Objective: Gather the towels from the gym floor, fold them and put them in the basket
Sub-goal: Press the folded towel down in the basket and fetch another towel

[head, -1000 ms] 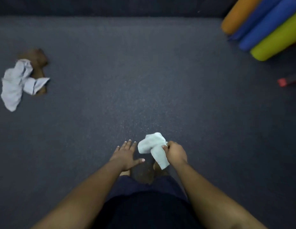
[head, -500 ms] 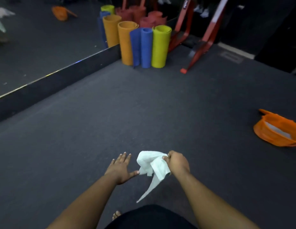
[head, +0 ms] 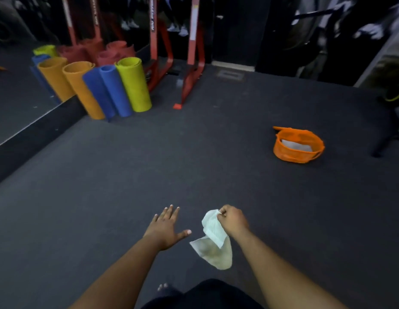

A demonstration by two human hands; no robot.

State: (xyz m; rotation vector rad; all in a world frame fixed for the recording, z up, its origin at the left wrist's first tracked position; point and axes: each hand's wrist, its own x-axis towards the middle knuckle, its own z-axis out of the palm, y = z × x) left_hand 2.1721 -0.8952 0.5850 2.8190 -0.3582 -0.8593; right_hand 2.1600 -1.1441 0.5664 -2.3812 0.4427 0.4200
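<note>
Head view looks down across a dark gym floor (head: 149, 175), with both bare forearms reaching forward from the bottom edge. Toward the floor's far left corner a cluster of rolled mats (head: 111, 88) stands on end, leaning slightly: orange, blue and yellow-green in front, red ones behind, right against a mirror wall (head: 13, 103) whose dark base strip runs along the floor's left edge. Just beside the mats, red rack legs (head: 189, 70) come down to the floor at the far edge. An orange basket (head: 294, 152) sits on the floor toward the right side, well apart from the hands, with something pale lying inside it and a handle sticking out at its far left. Open floor lies between the hands and the basket. The right hand (head: 233, 220) is clenched around the top of a white towel (head: 213, 237), pinching it at the upper end, so the towel hangs in the air above the floor near the bottom edge of the view. Its long axis runs roughly up and down, the bunched top at the fingers and the loose lower end drooping toward the person, crumpled and unfolded. The left hand (head: 166, 227) is released, palm down, fingers straight and spread, thumb pointing toward the towel, just beside it without touching. Toes of a bare foot (head: 162, 286) show near the bottom edge.
</note>
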